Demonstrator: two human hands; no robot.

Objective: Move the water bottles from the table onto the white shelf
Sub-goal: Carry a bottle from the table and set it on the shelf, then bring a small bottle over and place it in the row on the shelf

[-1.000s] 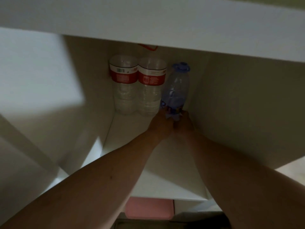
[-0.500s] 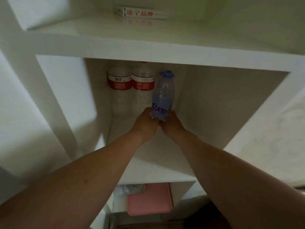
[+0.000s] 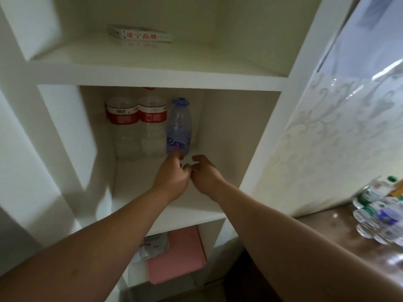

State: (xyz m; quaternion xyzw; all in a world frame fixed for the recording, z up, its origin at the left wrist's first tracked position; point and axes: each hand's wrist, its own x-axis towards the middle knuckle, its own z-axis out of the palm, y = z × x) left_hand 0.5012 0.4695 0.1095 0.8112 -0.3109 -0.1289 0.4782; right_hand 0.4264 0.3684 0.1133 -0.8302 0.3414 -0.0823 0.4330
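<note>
3 bottles (image 3: 179, 127) on white shelf (image 3: 152, 184) — both hands (image 3: 172, 175) released, empty; more bottles w/ worktop (image 3: 322, 236) left.

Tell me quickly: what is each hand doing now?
Left hand: open, holding nothing; its fingers are at the base of the blue bottle.
Right hand: open, empty.

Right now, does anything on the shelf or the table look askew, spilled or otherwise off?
On the shelf, no: the blue bottle stands upright beside two red-labelled bottles, nothing spilled. On the table at right, though, the remaining bottles lie jumbled on their sides, not standing.
</note>
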